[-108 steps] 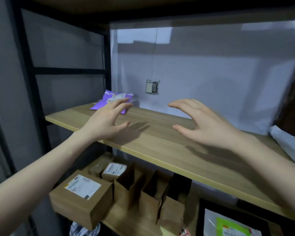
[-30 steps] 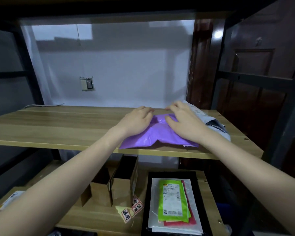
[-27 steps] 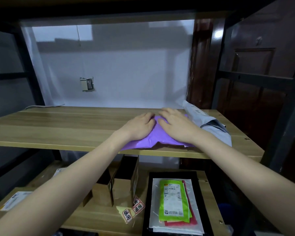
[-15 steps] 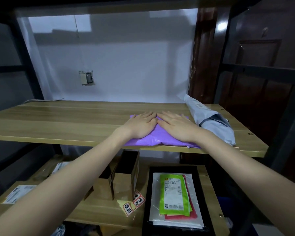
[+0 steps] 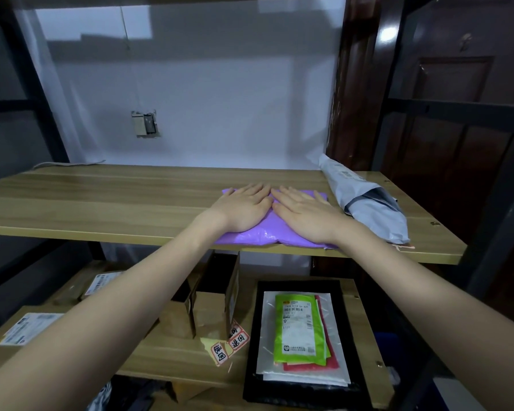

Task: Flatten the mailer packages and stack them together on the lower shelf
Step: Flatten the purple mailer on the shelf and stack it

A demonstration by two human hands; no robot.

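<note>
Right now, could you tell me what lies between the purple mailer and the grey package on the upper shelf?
Only a narrow strip of bare shelf, seen in the head view, separates the purple mailer from the grey package.

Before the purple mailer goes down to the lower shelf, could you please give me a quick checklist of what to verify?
1. Purple mailer flat: cannot tell; both palms cover most of it.
2. Both hands on it: ok; left hand and right hand press with straight fingers.
3. Mailer fully on the upper shelf: not ok; its near edge lies at the shelf's front lip.
4. Stack ready below: ok; green, red and clear mailers lie in the black tray.
5. Grey mailer flattened: not ok; it lies bulky beside the right hand.
</note>
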